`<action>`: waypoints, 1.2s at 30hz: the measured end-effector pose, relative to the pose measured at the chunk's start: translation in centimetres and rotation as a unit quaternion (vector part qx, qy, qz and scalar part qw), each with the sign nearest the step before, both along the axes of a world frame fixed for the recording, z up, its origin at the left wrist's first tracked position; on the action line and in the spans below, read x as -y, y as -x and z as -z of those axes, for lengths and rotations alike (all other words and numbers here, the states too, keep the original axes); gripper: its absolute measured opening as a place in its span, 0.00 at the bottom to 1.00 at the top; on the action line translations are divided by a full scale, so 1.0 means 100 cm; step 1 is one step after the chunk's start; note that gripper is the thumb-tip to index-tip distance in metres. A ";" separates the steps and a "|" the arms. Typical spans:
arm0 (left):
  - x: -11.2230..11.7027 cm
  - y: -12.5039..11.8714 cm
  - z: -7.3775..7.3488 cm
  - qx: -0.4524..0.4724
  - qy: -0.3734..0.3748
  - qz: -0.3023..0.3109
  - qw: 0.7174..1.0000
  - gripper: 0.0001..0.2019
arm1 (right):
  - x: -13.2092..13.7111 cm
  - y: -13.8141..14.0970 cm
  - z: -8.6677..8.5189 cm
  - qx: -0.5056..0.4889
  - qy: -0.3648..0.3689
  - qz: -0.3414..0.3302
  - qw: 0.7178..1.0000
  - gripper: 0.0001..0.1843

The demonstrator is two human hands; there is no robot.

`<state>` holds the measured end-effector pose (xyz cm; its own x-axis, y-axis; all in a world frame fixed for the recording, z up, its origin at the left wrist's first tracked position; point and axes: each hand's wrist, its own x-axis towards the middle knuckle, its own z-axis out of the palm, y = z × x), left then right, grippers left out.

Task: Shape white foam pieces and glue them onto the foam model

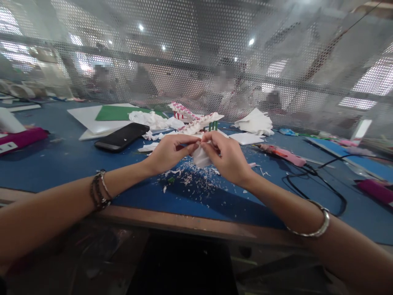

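My left hand (172, 151) and my right hand (225, 155) meet above the middle of the blue table. Both are closed in a pinch on a thin white sheet-like piece (201, 157), which hangs down between the fingers. Whether it is paper, foam or cloth I cannot tell. Under the hands lie many small pale shavings (196, 180) and a little green scrap (171, 180). Just behind the fingers, a white piece with pink marks (196, 123) stands close to several green sticks (213, 125).
A black phone (123, 137) lies left of my hands. Behind it are white sheets, a green sheet (118, 112) and crumpled white scraps (153, 120). At right lie a pink corded tool (284, 153), its black cable (331, 192) and white fanned sheets (254, 122). A perforated screen (190, 61) rises behind.
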<state>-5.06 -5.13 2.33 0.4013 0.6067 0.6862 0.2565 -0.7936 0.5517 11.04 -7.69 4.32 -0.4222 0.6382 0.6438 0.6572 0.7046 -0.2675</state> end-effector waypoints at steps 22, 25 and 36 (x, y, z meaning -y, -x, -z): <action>0.006 -0.001 0.000 -0.001 -0.021 -0.027 0.999 0.12 | -0.002 -0.002 -0.001 -0.107 0.069 -0.052 0.991 0.07; 0.004 0.000 0.000 0.007 -0.014 -0.015 1.000 0.11 | -0.002 -0.003 -0.004 -0.129 0.102 -0.067 0.984 0.07; 0.007 0.000 -0.002 0.046 0.032 0.030 0.998 0.16 | 0.000 0.000 -0.007 -0.179 0.151 -0.098 0.967 0.05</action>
<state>-5.05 -5.86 2.52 0.3758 0.6271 0.6823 0.1557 -0.7686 0.6205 11.07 -7.65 4.98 -0.3386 0.7504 0.5676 0.3452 0.6603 -0.6670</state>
